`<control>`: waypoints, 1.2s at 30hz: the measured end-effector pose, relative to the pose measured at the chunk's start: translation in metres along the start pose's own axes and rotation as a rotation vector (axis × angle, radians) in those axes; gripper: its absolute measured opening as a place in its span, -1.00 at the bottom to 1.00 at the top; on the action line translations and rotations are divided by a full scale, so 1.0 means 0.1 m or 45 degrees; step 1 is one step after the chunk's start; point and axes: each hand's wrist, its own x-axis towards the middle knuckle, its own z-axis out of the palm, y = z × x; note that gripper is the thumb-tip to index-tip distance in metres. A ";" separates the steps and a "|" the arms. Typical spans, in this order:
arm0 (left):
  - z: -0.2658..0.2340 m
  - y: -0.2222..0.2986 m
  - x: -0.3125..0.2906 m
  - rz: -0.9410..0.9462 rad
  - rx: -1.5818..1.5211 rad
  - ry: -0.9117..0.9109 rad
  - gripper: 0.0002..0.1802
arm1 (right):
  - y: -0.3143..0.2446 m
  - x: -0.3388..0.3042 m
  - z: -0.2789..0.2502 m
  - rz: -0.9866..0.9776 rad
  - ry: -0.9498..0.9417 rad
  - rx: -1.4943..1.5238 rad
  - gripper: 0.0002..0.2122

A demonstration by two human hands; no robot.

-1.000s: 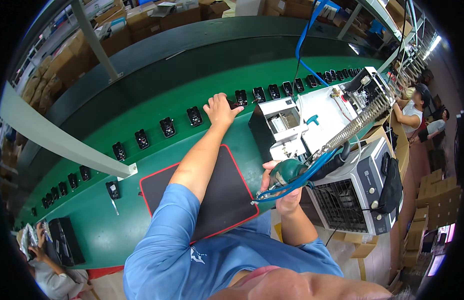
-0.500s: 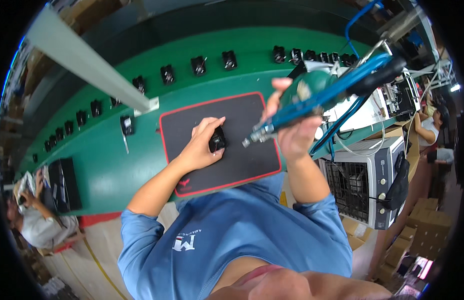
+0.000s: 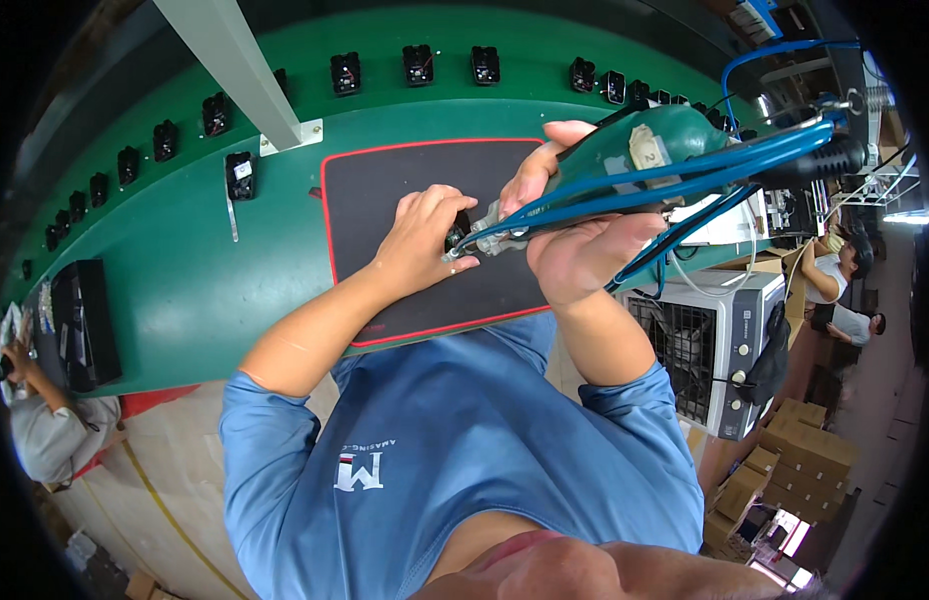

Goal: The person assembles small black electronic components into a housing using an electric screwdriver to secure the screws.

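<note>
My left hand (image 3: 415,243) is closed around a small black plastic housing (image 3: 458,235), holding it against the black mat (image 3: 375,180) with red edging. Its fingers cover most of the housing. My right hand (image 3: 582,262) grips a green power screwdriver (image 3: 675,143) with blue air hoses running along it, thumb on the near side and fingers on the far side. The metal nose of the screwdriver slants down to the left and meets the housing beside my left thumb. Whether the tip sits in a hole cannot be seen.
Several similar black housings (image 3: 418,65) stand in a row along the green bench's far side. One housing (image 3: 241,176) with a pale strip lies left of the mat. A grey post (image 3: 230,60) rises there. A cooler (image 3: 695,350) stands right. Co-workers sit at both sides.
My right hand has brought the screwdriver left and down until its tip meets the housing. My left hand, with the housing, has shifted slightly right. The whole view has tilted a little.
</note>
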 end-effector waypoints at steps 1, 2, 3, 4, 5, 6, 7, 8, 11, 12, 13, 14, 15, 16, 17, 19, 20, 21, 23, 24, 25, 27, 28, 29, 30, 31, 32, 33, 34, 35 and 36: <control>0.00 -0.02 -0.01 0.029 -0.054 0.026 -0.12 | 0.02 -0.01 -0.01 0.005 -0.003 -0.004 0.04; 0.01 -0.02 -0.01 0.057 -0.107 0.052 -0.11 | 0.03 -0.02 -0.02 -0.009 0.003 0.002 0.04; 0.02 -0.04 -0.01 0.054 -0.111 0.053 -0.11 | 0.04 -0.03 -0.02 -0.024 0.010 0.009 0.04; 0.02 -0.05 -0.01 0.057 -0.119 0.055 -0.10 | 0.05 -0.03 -0.02 -0.020 0.008 0.008 0.04; 0.03 -0.05 -0.01 0.060 -0.127 0.057 -0.10 | 0.05 -0.02 -0.02 -0.036 0.025 0.005 0.04; 0.02 -0.05 -0.01 0.057 -0.128 0.057 -0.10 | 0.06 -0.02 -0.02 -0.053 0.043 0.002 0.04; 0.01 -0.04 -0.01 0.063 -0.115 0.057 -0.10 | 0.06 -0.02 -0.02 -0.051 0.042 0.002 0.04; 0.01 -0.03 -0.01 0.069 -0.101 0.057 -0.11 | 0.07 -0.02 -0.03 -0.044 0.036 0.005 0.04; 0.02 -0.04 0.00 0.056 -0.106 0.036 -0.11 | 0.08 -0.02 -0.05 -0.036 0.027 0.001 0.04; 0.02 -0.04 -0.01 0.055 -0.106 0.035 -0.11 | 0.08 -0.03 -0.05 -0.034 0.025 -0.005 0.04; 0.02 -0.04 -0.01 0.074 -0.101 0.052 -0.11 | 0.08 -0.03 -0.04 -0.034 0.026 -0.004 0.04; 0.02 -0.03 -0.01 0.092 -0.097 0.069 -0.11 | 0.06 -0.03 -0.03 -0.034 0.021 -0.007 0.04; 0.02 -0.04 -0.01 0.088 -0.097 0.068 -0.11 | 0.06 -0.03 -0.02 -0.030 0.014 -0.009 0.04; 0.01 -0.04 -0.01 0.075 -0.097 0.050 -0.11 | 0.06 -0.02 -0.02 -0.026 0.013 -0.007 0.04; 0.01 -0.04 -0.01 0.061 -0.096 0.031 -0.11 | 0.06 -0.02 -0.02 -0.034 0.007 -0.005 0.04; 0.01 -0.04 -0.01 0.072 -0.096 0.044 -0.11 | 0.05 -0.02 -0.02 -0.045 0.003 -0.004 0.04; 0.01 -0.04 -0.01 0.083 -0.096 0.057 -0.11 | 0.05 -0.02 -0.01 -0.049 0.019 -0.007 0.04; 0.01 -0.04 -0.01 0.084 -0.096 0.056 -0.11 | 0.05 -0.02 -0.01 -0.055 0.035 -0.012 0.04; 0.00 -0.03 -0.01 0.091 -0.079 0.057 -0.10 | 0.06 -0.03 -0.01 -0.041 0.044 -0.010 0.04; 0.00 -0.03 0.00 0.091 -0.079 0.058 -0.10 | 0.07 -0.03 -0.02 -0.027 0.049 -0.007 0.04; 0.00 -0.03 0.00 0.091 -0.075 0.063 -0.10 | 0.07 -0.03 -0.02 -0.027 0.047 -0.007 0.04; -0.01 -0.02 0.00 0.091 -0.071 0.069 -0.10 | 0.06 -0.03 -0.02 -0.011 0.006 -0.008 0.04; -0.03 -0.02 0.00 0.069 -0.086 0.057 -0.10 | 0.06 -0.03 -0.02 -0.012 0.003 -0.008 0.04; -0.03 -0.02 0.00 0.047 -0.100 0.045 -0.11 | 0.07 -0.03 -0.02 -0.017 0.006 0.007 0.03; -0.03 -0.02 0.01 0.049 -0.100 0.046 -0.11 | 0.07 -0.04 -0.02 -0.022 0.012 0.021 0.01; -0.03 -0.04 0.01 0.055 -0.114 0.053 -0.11 | 0.08 -0.05 -0.03 -0.025 0.012 0.020 0.01; -0.03 -0.05 0.02 0.062 -0.127 0.061 -0.11 | 0.09 -0.06 -0.06 0.003 -0.029 0.143 0.01; -0.03 -0.05 0.02 0.067 -0.127 0.060 -0.11 | 0.08 -0.06 -0.07 0.030 -0.068 0.265 0.00; -0.03 -0.05 0.03 0.044 -0.128 0.049 -0.11 | 0.07 -0.06 -0.06 0.025 -0.065 0.263 0.00; -0.03 -0.05 0.03 0.021 -0.130 0.037 -0.11 | 0.05 -0.06 -0.04 0.061 -0.069 0.168 -0.01; -0.03 -0.06 0.03 0.024 -0.128 0.038 -0.11 | 0.04 -0.06 -0.03 0.100 -0.076 0.075 -0.02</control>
